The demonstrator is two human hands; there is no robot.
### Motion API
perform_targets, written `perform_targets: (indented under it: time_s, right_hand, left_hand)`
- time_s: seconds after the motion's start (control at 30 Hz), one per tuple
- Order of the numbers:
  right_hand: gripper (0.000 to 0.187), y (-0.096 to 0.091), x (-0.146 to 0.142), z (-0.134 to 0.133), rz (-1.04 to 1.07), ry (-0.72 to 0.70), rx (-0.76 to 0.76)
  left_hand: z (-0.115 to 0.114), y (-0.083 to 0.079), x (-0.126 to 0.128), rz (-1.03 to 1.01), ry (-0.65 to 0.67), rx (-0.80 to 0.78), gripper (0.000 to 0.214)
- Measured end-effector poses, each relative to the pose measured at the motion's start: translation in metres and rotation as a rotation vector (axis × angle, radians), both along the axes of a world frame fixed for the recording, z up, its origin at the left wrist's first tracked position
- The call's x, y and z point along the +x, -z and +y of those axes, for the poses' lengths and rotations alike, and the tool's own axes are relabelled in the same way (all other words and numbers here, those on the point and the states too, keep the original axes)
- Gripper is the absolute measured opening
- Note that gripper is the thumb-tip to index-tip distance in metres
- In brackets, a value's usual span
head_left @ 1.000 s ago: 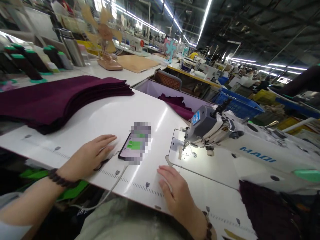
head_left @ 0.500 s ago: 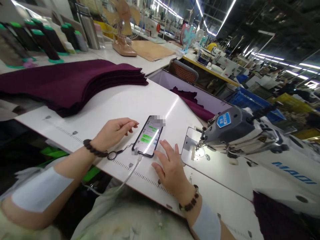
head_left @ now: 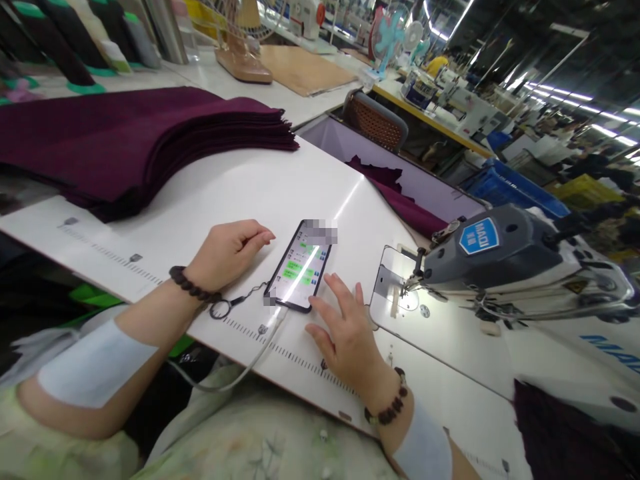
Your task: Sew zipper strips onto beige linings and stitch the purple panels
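At the upper left, dark thread cones lose their tops to the frame edge. In front of them, a stack of maroon fabric covers the far left of the tabletop, its left end cut off. The left hand rests near the tabletop's near edge, fingers curled inward; most fingertips are hidden, so I cannot tell whether its grip is clenched. Just beside its wrist, a ring strap runs to the smartphone, which lies screen up between the hands, nearer the near edge than the far one. Pixel blocks mask its upper right and lower left corners, glare streaks the screen, and the writing is too small to read. A pale cable leaves its lower end, drops over the near edge and disappears below. The right hand has its grip released, fingers spread by the phone's lower right corner; contact is hard to judge. Farther right, a sewing machine runs out of frame, lettering cropped, and dark cloth at the lower right corner is also cut off.
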State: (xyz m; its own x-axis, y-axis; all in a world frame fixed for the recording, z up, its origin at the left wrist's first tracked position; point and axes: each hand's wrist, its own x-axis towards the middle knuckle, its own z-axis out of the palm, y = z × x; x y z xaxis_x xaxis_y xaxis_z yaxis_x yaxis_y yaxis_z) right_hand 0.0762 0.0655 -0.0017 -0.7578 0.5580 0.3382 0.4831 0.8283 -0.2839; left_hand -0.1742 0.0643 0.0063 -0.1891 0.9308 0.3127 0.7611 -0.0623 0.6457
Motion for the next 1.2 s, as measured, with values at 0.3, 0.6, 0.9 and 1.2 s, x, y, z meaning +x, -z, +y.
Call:
perform_targets:
  time_s: [0.3, 0.6, 0.9, 1.2]
  right_hand:
    - [0.030, -0.001, -0.001, 0.002, 0.003, -0.004, -0.002]
    - [0.029, 0.003, -0.001, 0.002, 0.019, 0.030, -0.051]
    - [0.039, -0.018, -0.013, 0.004, -0.148, 0.104, -0.071]
    - [0.040, -0.010, -0.024, 0.017, -0.060, 0.081, -0.013]
  left_hand:
    - [0.003, 0.002, 0.003, 0.110, 0.088, -0.039, 0.038]
    - [0.005, 0.007, 0.005, 0.103, 0.158, -0.146, 0.044]
    - [0.006, 0.003, 0.009, 0.063, 0.117, -0.228, 0.045]
    - [0.008, 0.006, 0.008, 0.068, 0.138, -0.226, 0.048]
